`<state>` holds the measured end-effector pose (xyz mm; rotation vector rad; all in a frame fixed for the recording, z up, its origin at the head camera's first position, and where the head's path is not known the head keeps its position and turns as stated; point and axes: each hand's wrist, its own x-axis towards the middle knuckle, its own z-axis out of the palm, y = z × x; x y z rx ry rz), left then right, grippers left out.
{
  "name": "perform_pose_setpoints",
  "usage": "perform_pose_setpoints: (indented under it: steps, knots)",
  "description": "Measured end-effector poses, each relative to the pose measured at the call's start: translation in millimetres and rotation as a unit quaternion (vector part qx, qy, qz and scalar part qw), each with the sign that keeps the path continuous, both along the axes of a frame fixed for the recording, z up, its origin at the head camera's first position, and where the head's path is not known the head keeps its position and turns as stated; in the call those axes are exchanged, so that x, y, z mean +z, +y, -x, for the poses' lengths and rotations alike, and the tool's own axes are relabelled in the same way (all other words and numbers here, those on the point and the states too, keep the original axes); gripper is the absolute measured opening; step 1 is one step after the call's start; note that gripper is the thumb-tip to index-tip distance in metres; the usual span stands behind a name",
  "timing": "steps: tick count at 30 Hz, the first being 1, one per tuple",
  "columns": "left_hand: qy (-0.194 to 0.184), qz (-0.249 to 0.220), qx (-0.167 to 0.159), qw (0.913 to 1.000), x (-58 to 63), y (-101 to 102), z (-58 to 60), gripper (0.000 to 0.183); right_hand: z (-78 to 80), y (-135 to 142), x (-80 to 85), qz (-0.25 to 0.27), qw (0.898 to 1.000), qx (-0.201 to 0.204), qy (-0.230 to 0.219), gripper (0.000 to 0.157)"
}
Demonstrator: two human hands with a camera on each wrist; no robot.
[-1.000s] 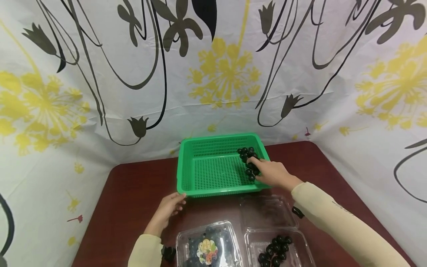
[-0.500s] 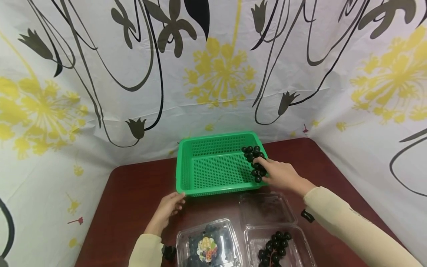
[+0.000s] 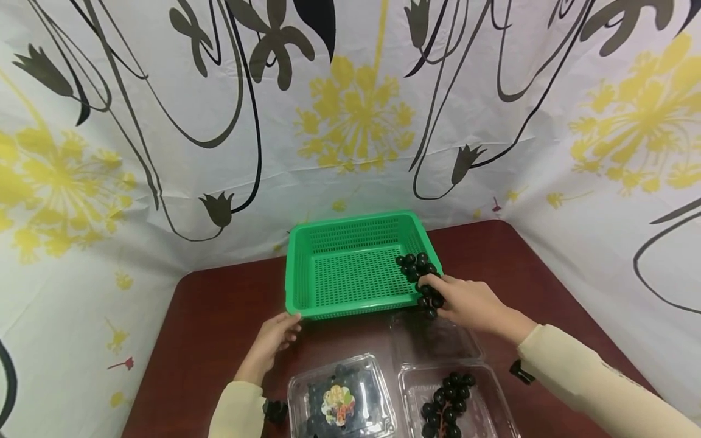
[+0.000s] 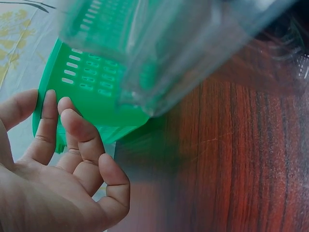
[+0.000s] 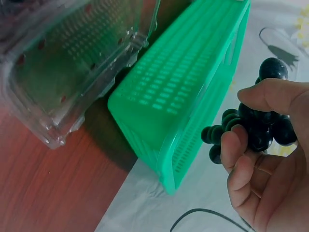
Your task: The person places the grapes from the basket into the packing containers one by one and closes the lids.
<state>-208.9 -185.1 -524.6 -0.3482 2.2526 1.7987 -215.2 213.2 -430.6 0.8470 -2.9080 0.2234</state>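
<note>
In the head view my right hand [image 3: 476, 307] grips a bunch of dark grapes [image 3: 415, 267] over the right front corner of a green plastic basket [image 3: 356, 306]. The right wrist view shows the thumb and curled fingers around the grapes [image 5: 260, 135], which hang above the basket's rim [image 5: 169, 159]. My left hand [image 3: 271, 340] is at the basket's left front corner. Seen from the left wrist, thumb and forefinger pinch the rim [image 4: 43, 79] while the other fingers curl loosely. A second grape bunch [image 3: 448, 401] lies in an open clear clamshell box [image 3: 493, 404] at the front.
A closed clear box [image 3: 372, 389] with a fruit sticker and dark fruit inside stands left of the open one. The open box's lid [image 3: 438, 340] lies flat towards the basket. A patterned cloth [image 3: 350, 121] rises behind the dark red table [image 3: 191, 340].
My right hand has lifted the grape bunch from the basket's right side and drawn it right and towards the front. The left hand stays on the rim. The head view has shifted slightly.
</note>
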Motion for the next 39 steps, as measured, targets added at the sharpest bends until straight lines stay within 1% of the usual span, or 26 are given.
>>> perform_pose_setpoints:
  steps: [6, 10, 13, 18, 24, 30, 34, 39]
  knots:
    - [0.003, -0.011, 0.001, 0.9999, 0.3, 1, -2.4, 0.031, -25.3, 4, -1.8, 0.001, 1.000, 0.007, 0.004, 0.058]
    - [0.009, -0.010, -0.001, 0.9999, -1.4, 1, -2.5, 0.033, -40.8, 8, -4.8, 0.006, 1.000, 0.009, 0.011, 0.058]
    - [0.007, -0.013, 0.001, 0.9999, -2.2, 1, -3.7, 0.032, -53.0, 11, -8.0, 0.011, 1.000, 0.013, 0.015, 0.057]
    - [-0.001, -0.020, 0.000, 0.9998, -2.3, 2, -4.9, 0.033, -72.2, 18, -15.1, 0.019, 1.000, 0.006, 0.023, 0.057]
    - [0.003, -0.014, -0.006, 0.9999, 0.0, 3, -3.9, 0.036, -85.3, 24, -18.9, 0.038, 0.998, -0.005, 0.041, 0.059]
    - [0.001, -0.018, -0.007, 0.9998, -1.3, 2, -4.5, 0.035, -99.4, 28, -20.5, 0.038, 0.997, -0.005, 0.065, 0.063]
    - [-0.003, -0.018, -0.008, 0.9998, -2.6, 2, -4.4, 0.035, -111.9, 30, -23.6, 0.042, 0.998, -0.015, 0.054, 0.063]
    - [-0.004, -0.013, -0.012, 0.9998, 1.2, 1, -3.3, 0.031, -126.3, 32, -32.0, 0.054, 0.997, -0.037, 0.037, 0.065]
